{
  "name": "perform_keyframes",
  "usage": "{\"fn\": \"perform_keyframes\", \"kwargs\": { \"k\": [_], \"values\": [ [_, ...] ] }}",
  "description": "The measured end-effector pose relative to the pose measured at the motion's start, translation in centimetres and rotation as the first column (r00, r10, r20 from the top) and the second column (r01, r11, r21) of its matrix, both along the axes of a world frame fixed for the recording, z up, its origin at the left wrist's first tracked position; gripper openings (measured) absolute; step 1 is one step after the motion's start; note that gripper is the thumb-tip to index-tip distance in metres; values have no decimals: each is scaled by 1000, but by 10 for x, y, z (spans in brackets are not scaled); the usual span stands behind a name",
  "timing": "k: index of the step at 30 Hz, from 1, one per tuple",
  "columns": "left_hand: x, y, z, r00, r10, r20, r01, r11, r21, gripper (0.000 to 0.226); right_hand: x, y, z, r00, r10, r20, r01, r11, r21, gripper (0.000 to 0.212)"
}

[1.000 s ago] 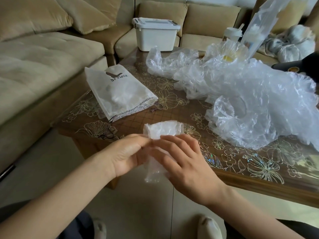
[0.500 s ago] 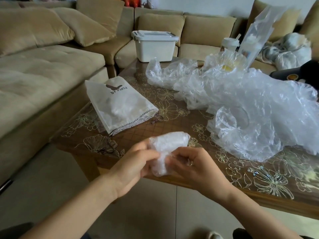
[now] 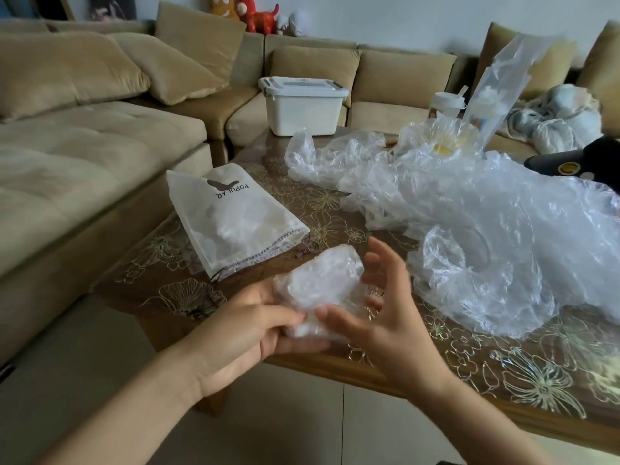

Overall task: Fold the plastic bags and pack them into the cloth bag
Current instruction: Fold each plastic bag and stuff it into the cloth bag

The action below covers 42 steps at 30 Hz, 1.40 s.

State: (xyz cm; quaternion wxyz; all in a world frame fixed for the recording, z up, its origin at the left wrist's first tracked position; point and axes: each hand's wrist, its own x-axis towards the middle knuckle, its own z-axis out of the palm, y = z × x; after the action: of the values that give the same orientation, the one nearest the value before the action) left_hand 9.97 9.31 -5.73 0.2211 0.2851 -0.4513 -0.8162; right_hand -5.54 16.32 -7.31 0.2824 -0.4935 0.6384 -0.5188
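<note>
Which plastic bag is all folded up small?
The folded plastic bag held in the left hand. The other plastic bags lie loose and crumpled in a pile on the table.

Soft, even daylight; glare glints off the glossy table; right hand is motion-blurred; wide-angle curvature at the edges.

Beige corner sofa behind floral-topped wooden table; pale tiled floor.
</note>
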Motion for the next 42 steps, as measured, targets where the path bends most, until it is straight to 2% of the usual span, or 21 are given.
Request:
{"fn": "perform_keyframes", "kwargs": {
  "k": [1,2,3,5,7,11,13,16,18,21,22,24,25,27,29,32,36,40,41,42],
  "values": [
    [1,0,2,1000,7,-7,-7,999,34,36,-3,-1,5,967,100,235,-122,989,79,82],
    [2,-1,3,1000,8,-9,-7,998,64,37,-6,-1,8,875,171,452,-246,963,111,70],
    [3,-2,4,1000,-3,-11,4,997,80,37,-7,-3,10,792,208,573,-327,938,112,56],
    [6,-3,6,998,-51,-21,53,995,89,38,-4,-4,12,719,236,654,-381,921,87,36],
    [8,-3,8,995,-92,-39,96,991,92,37,0,-5,13,683,216,698,-380,921,88,27],
    [11,-2,8,998,-48,-33,52,991,124,31,8,-10,18,591,172,788,-386,918,89,32],
    [12,-2,6,1000,0,-32,4,990,143,30,11,-14,15,547,106,831,-326,941,95,29],
    [15,-3,5,995,82,-61,-72,984,163,32,15,-21,13,494,21,869,-231,967,108,48],
    [20,-6,5,986,157,-58,-147,977,153,36,13,-26,14,519,23,854,-220,970,108,38],
    [30,-15,3,975,222,-3,-222,975,22,46,8,-33,16,648,55,760,-169,983,73,31],
    [32,-16,2,974,225,28,-224,974,-36,51,9,-34,18,712,84,697,-177,982,62,31],
    [34,-17,-1,972,220,83,-208,970,-128,54,12,-35,18,870,162,465,-237,966,107,20],
    [34,-16,-2,972,213,102,-195,967,-164,56,14,-36,19,910,235,342,-301,941,154,23],
    [37,-15,-4,969,205,136,-171,959,-225,60,18,-38,18,892,414,180,-450,847,281,46],
    [39,-17,-6,961,219,168,-165,943,-288,64,20,-42,19,874,468,129,-482,807,342,50],
    [41,-24,-8,949,237,207,-142,910,-390,65,19,-49,20,883,408,233,-466,824,323,45],
    [38,-34,-11,927,237,292,-61,861,-505,61,18,-59,18,890,366,273,-446,823,351,40],
    [43,-46,0,921,200,335,-7,866,-500,43,14,-69,13,937,287,200,-341,877,339,26],
    [44,-49,1,908,245,339,-33,849,-527,39,11,-70,11,948,250,197,-304,896,324,26],
    [45,-54,0,874,338,349,-61,789,-612,34,9,-71,9,956,206,209,-265,914,307,26]
  ]
}}
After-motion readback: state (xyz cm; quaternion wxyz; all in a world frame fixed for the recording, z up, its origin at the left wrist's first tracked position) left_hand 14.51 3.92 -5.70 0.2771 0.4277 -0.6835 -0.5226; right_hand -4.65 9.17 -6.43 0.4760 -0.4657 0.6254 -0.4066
